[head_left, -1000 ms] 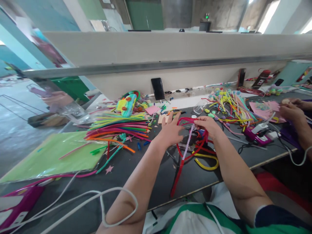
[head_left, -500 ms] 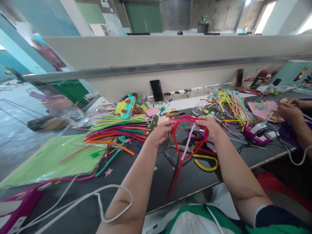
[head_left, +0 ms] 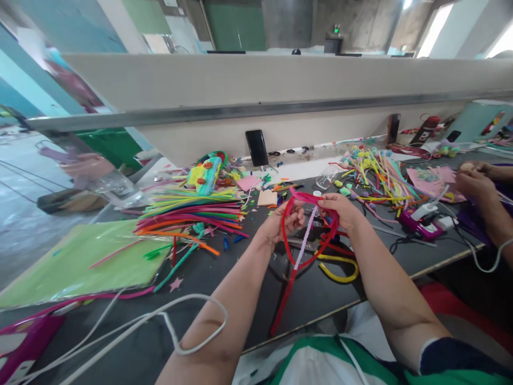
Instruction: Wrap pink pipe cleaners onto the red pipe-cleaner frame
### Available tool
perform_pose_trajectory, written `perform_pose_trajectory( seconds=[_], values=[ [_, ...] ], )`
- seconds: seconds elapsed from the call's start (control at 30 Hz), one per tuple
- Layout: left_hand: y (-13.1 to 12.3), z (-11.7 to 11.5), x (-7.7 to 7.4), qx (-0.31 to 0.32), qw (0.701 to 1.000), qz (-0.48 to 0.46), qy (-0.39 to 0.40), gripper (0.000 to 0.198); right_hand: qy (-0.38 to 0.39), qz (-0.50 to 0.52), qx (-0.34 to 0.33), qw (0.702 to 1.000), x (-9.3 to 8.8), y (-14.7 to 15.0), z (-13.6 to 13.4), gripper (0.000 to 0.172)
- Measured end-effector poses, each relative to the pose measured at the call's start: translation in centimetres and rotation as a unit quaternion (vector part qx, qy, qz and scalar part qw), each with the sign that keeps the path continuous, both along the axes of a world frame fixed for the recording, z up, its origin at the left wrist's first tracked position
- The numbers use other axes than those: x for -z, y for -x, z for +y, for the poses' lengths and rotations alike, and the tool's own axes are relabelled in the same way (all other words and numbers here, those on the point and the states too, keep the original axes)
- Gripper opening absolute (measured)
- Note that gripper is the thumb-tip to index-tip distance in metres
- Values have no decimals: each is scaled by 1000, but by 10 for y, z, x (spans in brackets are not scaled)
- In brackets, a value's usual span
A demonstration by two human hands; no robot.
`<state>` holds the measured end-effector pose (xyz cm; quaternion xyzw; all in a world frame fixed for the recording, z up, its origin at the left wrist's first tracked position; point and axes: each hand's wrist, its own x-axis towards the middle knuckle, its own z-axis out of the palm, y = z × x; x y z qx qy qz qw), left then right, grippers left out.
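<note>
Both my hands hold a loop of red pipe cleaner (head_left: 285,235) above the dark table (head_left: 224,289). My left hand (head_left: 282,223) is closed on the loop's left side. My right hand (head_left: 339,208) pinches its top, where a pink pipe cleaner (head_left: 301,197) crosses. A white and lilac pipe cleaner (head_left: 304,239) hangs down through the loop. The red stem runs down toward the table's front edge. A bent yellow pipe cleaner (head_left: 339,267) lies just right of the loop.
A pile of coloured pipe cleaners (head_left: 192,211) lies to the left, beside green sheets in plastic (head_left: 84,259). A phone (head_left: 257,147) leans on the back wall. A purple glue gun (head_left: 420,225) and another person's hands (head_left: 476,184) are at the right. A white cable (head_left: 136,326) crosses my left arm.
My left hand was flat and open on the table, then rose and closed on the red loop. The loop has tilted slightly and moved a little left.
</note>
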<state>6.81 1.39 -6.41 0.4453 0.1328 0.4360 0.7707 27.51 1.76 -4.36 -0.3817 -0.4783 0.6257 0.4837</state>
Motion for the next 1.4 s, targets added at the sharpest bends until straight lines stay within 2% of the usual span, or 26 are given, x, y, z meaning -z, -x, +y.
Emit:
perform_pose_trajectory(
  seconds=[0.1, 0.23, 0.33, 0.5, 0.67, 0.77, 0.87, 0.93, 1.03, 1.13, 1.2, 1.3, 1.4],
  values=[
    [0, 0, 3, -34, 999, -8, 20, 35, 4, 3, -7, 1000, 4, -1, 2, 23],
    [-2, -2, 3, -3, 1000, 5, -4, 40, 9, 0, -16, 1000, 5, 0, 3, 23],
    [-3, -2, 2, 13, 999, 33, -30, 36, 10, -3, -17, 1000, 5, 1, 2, 23],
    [-5, 0, 9, -7, 997, 76, -14, 28, 0, -3, -16, 1000, 4, 0, 1, 23],
    [-7, 9, 16, -91, 991, 53, 87, 27, -8, -15, -25, 1000, 3, 1, -2, 23],
    [1, 20, 14, -160, 974, 21, 161, 19, -11, -26, -26, 999, 3, 1, -2, 23],
    [16, 29, 9, -226, 955, -42, 186, 16, -11, -24, -17, 1000, 2, 1, -2, 23],
    [23, 31, 7, -223, 956, -53, 185, 22, -10, -22, -9, 1000, 2, 1, -1, 24],
    [25, 27, 10, -152, 968, 24, 201, 29, -12, -17, 12, 1000, 3, 1, 0, 25],
    [17, 18, 14, -44, 983, 88, 154, 34, -22, -13, 30, 999, 2, 2, -1, 26],
    [10, 12, 13, -19, 992, 84, 91, 41, -26, -23, 27, 999, 1, 3, -2, 26],
    [0, 5, 9, -74, 995, 59, 34, 43, -30, -42, 13, 999, 0, 7, -4, 26],
    [-5, 4, 4, -133, 989, 58, 23, 36, -31, -49, 0, 998, -1, 11, -6, 27]
  ],
)
